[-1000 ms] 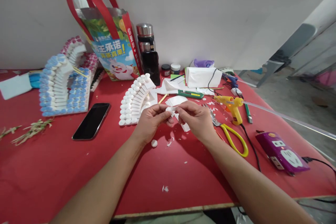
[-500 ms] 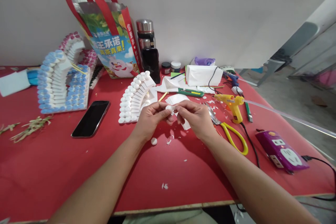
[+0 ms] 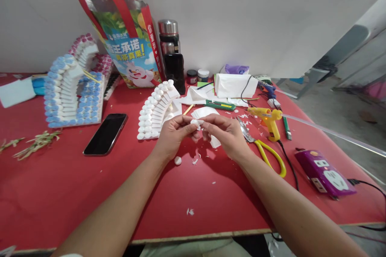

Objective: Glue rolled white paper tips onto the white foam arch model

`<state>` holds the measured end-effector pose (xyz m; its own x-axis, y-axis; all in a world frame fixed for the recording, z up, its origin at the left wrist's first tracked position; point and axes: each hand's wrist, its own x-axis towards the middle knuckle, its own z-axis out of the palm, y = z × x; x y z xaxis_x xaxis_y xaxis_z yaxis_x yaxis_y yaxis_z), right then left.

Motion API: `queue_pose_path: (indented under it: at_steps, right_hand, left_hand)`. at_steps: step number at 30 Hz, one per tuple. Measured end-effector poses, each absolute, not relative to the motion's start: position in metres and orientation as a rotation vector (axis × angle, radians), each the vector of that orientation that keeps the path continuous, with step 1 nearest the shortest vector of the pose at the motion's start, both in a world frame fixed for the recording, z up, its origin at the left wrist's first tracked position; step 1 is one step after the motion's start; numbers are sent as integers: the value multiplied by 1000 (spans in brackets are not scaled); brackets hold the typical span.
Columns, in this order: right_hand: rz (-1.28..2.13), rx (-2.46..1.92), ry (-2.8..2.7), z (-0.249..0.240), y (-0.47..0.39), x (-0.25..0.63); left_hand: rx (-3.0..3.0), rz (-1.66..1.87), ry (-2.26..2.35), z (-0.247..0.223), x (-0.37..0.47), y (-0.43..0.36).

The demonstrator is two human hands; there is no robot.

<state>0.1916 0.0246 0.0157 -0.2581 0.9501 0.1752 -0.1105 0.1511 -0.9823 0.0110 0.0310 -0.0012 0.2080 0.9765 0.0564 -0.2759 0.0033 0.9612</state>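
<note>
My left hand (image 3: 177, 131) pinches a small round white piece (image 3: 194, 122) between thumb and fingertips. At its right side my right hand (image 3: 222, 130) has its thumb and forefinger closed on what looks like a thin white strip, mostly hidden by the fingers. A white disc (image 3: 177, 161) lies on the red table below my left wrist. Left of my hands stands a curved white fan-shaped piece (image 3: 157, 116) built of rows of strips with rounded white ends. Under and behind my fingers lie white paper sheets (image 3: 205, 111).
Right of my hands are yellow-handled scissors (image 3: 273, 158), a yellow glue gun (image 3: 268, 120) and a purple power strip (image 3: 325, 172). A green cutter (image 3: 220, 105) lies behind. To the left are a phone (image 3: 105, 134), a blue-and-white folded piece (image 3: 74, 96) and a shopping bag (image 3: 132, 48).
The view has shifted slightly. Both hands keep nearly the same place, the white piece still between them; a white strip at the right fingertips shows a little more.
</note>
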Motion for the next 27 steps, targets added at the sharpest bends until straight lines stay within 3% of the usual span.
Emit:
queue_pose_path:
  at_steps: [27]
  right_hand:
    - [1299, -804, -1407, 12, 21, 187]
  left_hand:
    - [1203, 1343, 948, 2, 16, 25]
